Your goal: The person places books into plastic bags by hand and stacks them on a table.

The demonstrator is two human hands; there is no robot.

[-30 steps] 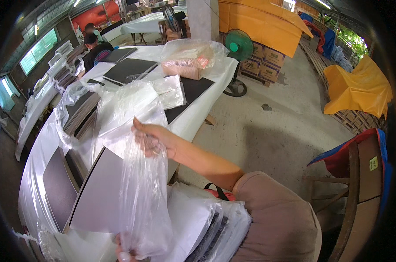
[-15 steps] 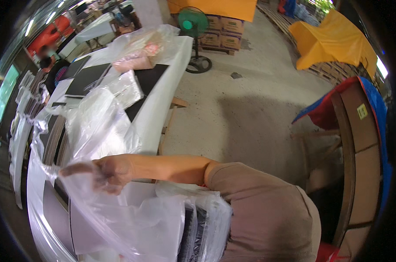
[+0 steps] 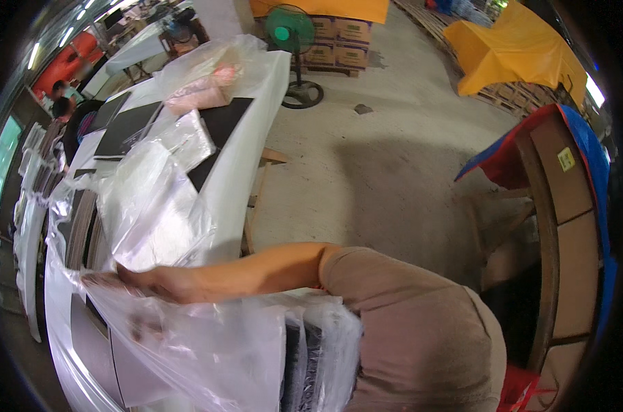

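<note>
My right arm reaches leftward across the lower middle. My right hand is closed on a clear plastic bag, drawn out into a film over the work in front of me. Dark finger-like shapes show blurred through the plastic below the hand; whose they are I cannot tell. Beneath the film lie grey-white flat sheets. Beside my body, a stack of plastic-wrapped dark flat pieces is partly covered by the bag. My left hand does not show.
Clear plastic bags and dark panels lie along the white-covered table. A fan stands past its end. On the right is a brown-panelled, wood-framed stack under a blue-red tarp. Another person is at far left.
My right hand has moved slightly down with the plastic, and its fingers are more covered by the film. The view has shifted a little.
</note>
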